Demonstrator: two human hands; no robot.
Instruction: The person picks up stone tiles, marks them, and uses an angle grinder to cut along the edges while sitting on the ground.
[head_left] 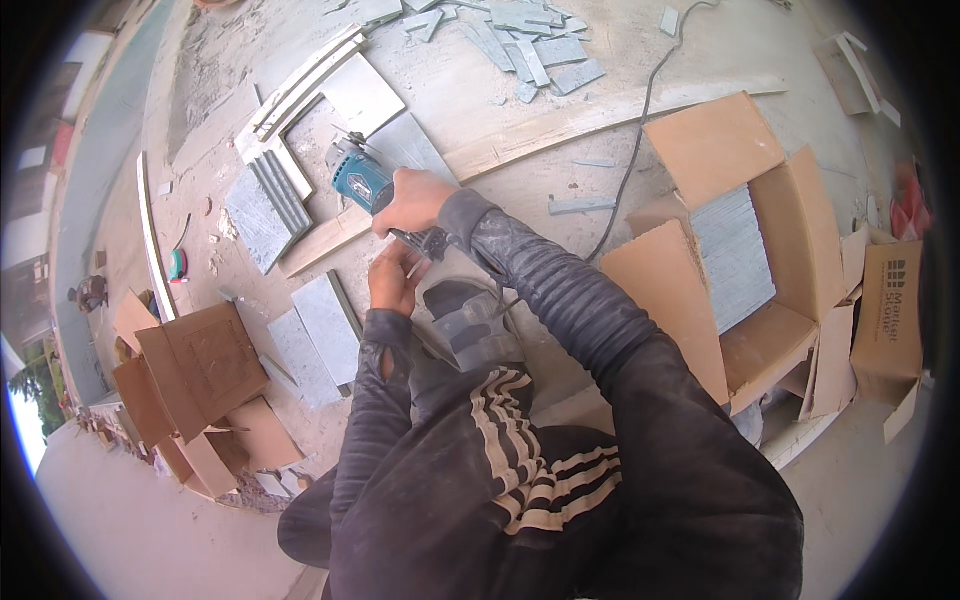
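My right hand wraps round the body of a teal and black angle grinder, whose metal head points away to the upper left. Close below, my left hand has its fingers bent together at the grinder's dark rear end. What those fingers pinch, if anything, is hidden. Just beyond the grinder lie a grey stone tile and a pale tile. Left of it leans a stack of grey tiles. More grey tiles rest on the ground left of my left hand.
An open cardboard box holding grey tiles stands at right; another box lies at left. A long wooden board crosses the ground, near a black cable. Broken tile pieces lie at the far side. A green tape measure is at left.
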